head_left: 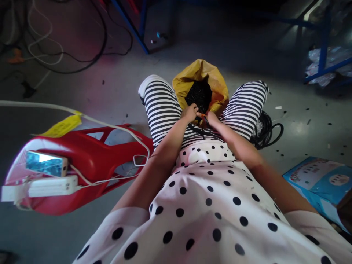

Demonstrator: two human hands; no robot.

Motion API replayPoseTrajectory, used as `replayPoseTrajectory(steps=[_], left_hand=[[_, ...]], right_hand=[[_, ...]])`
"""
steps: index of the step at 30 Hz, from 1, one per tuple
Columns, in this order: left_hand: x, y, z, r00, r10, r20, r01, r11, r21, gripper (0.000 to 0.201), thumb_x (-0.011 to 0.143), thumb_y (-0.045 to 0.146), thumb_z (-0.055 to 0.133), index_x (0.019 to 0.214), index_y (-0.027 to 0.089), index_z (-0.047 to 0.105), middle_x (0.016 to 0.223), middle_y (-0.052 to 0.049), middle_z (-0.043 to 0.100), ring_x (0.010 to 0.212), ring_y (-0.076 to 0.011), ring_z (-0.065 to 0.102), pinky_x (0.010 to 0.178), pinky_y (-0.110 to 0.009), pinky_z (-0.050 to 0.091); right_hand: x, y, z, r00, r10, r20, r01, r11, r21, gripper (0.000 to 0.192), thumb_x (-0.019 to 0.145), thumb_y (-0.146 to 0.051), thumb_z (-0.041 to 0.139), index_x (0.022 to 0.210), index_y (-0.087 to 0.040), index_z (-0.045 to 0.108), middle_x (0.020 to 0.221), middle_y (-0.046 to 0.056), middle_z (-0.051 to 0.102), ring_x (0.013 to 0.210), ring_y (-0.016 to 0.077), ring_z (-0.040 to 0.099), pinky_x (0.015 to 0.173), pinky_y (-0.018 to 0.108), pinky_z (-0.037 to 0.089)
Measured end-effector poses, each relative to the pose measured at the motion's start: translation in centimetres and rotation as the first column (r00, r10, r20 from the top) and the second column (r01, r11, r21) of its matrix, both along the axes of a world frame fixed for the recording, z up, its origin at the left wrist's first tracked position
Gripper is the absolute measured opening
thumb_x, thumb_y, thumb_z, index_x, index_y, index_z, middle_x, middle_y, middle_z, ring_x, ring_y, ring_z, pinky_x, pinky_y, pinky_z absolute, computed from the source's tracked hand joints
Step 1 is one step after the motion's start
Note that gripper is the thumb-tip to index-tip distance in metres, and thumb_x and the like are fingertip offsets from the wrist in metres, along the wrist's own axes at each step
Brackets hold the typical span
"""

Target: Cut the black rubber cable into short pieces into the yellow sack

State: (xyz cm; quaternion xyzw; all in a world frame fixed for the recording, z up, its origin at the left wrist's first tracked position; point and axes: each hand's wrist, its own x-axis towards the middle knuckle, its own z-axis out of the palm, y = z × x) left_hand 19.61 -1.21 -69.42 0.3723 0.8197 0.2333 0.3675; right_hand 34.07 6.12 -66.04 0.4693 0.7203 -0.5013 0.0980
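Between my knees stands an open yellow bag [183, 86] with many small black pieces [198, 96] inside. My left hand [189, 113] is closed at the near edge of its mouth, fingertips pinched together; what is between them is too small to make out. Just to the right, my right hand [212, 119] is closed around a small hand tool with orange-red handles [204, 116], mostly hidden by the fingers. The fingers of both hands nearly meet. A black cable [202, 131] crosses my lap below the hands.
A red plastic stool [90, 154] at left carries a phone [45, 164] and a white power strip [53, 186] with cords. A coil of black cable [265, 132] lies beside my right leg. A blue carton [320, 179] is at right, blue metal legs [143, 22] ahead.
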Motion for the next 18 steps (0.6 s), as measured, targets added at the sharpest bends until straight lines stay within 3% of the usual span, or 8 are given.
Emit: replayPoseTrajectory(steps=[5,9,13,16,18], left_hand=[[0.0,0.1,-0.2,0.999,0.028,0.026,-0.028,0.999,0.018,0.015,0.101,0.026,0.056,0.102,0.024,0.071,0.095,-0.006,0.072,0.093,-0.0262,0.064,0.09,-0.039,0.049],[0.2,0.2,-0.3,0.987,0.065,0.145,-0.079,0.993,0.091,0.013,0.099,0.02,0.056,0.1,0.02,0.069,0.095,-0.004,0.07,0.093,-0.0224,0.064,0.091,-0.035,0.05],[0.4,0.3,-0.1,0.967,0.166,0.195,-0.182,0.981,0.071,0.01,0.099,0.021,0.058,0.091,0.02,0.063,0.09,-0.004,0.067,0.091,-0.0205,0.062,0.092,-0.035,0.051],[0.3,0.4,0.9,0.916,0.294,0.273,-0.31,0.951,0.018,0.023,0.106,0.03,0.054,0.085,0.021,0.057,0.077,-0.002,0.06,0.081,-0.0195,0.061,0.083,-0.035,0.053],[0.2,0.3,2.1,0.85,0.331,0.41,-0.358,0.934,-0.011,0.038,0.109,0.049,0.048,0.084,0.022,0.055,0.069,-0.001,0.053,0.068,-0.0179,0.058,0.071,-0.034,0.052]], right_hand=[[0.1,0.0,0.1,0.998,0.041,0.05,-0.042,0.999,0.016,0.052,0.096,-0.065,0.068,0.077,-0.017,0.062,0.075,0.009,0.065,0.075,0.0219,0.06,0.08,0.035,0.051],[0.3,-0.1,0.0,1.0,-0.018,0.02,0.018,1.0,0.018,0.054,0.095,-0.068,0.07,0.08,-0.017,0.062,0.071,0.009,0.064,0.071,0.0216,0.061,0.077,0.034,0.051],[0.3,-0.4,-0.1,0.997,-0.078,0.007,0.078,0.997,-0.021,0.054,0.095,-0.069,0.071,0.083,-0.017,0.063,0.068,0.009,0.065,0.068,0.0224,0.062,0.072,0.034,0.052],[0.2,-0.8,0.8,0.991,-0.131,-0.009,0.131,0.991,-0.04,0.052,0.096,-0.069,0.07,0.089,-0.018,0.063,0.067,0.006,0.063,0.064,0.0214,0.061,0.066,0.032,0.049],[0.0,-1.1,2.0,0.991,-0.127,-0.044,0.129,0.991,0.039,0.05,0.095,-0.067,0.072,0.093,-0.018,0.063,0.072,0.006,0.066,0.068,0.0214,0.063,0.067,0.031,0.049]])
